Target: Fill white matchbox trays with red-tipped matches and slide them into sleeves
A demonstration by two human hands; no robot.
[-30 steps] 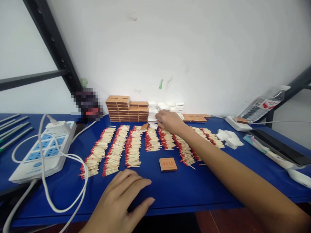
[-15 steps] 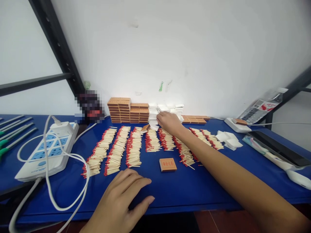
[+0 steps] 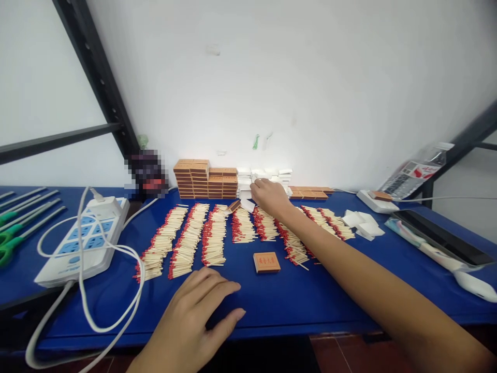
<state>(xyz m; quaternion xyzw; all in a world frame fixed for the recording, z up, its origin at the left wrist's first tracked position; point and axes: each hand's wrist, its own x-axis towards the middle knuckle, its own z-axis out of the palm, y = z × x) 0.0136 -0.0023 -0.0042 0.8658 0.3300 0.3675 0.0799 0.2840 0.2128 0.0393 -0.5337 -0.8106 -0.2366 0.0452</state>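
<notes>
My left hand (image 3: pixel 198 313) rests over the front of the blue table, fingers spread and thumb apart, holding nothing. To its right a closed orange matchbox (image 3: pixel 266 262) lies flat. My right hand (image 3: pixel 269 197) reaches to the back, its curled fingers at the stacked white matchbox trays (image 3: pixel 244 181); what is between the fingertips is hidden. Red-tipped matches (image 3: pixel 215 235) lie in several rows across the middle. A matchbox sleeve (image 3: pixel 233 207) leans tilted at the top of the rows, beside a white tray (image 3: pixel 247 205). My right forearm covers part of the right-hand rows.
Stacked orange matchboxes (image 3: pixel 205 184) stand against the wall, lower ones (image 3: pixel 308 192) to the right. At left are a power strip (image 3: pixel 83 243), looping white cable and green-handled scissors (image 3: pixel 8 246). On the right: loose white trays (image 3: pixel 363 224), a phone (image 3: pixel 442 235), a plastic bottle (image 3: pixel 417 171).
The camera view has shifted slightly, bringing more of the scissors into sight. My right hand stays at the white trays, and my left hand has hardly moved.
</notes>
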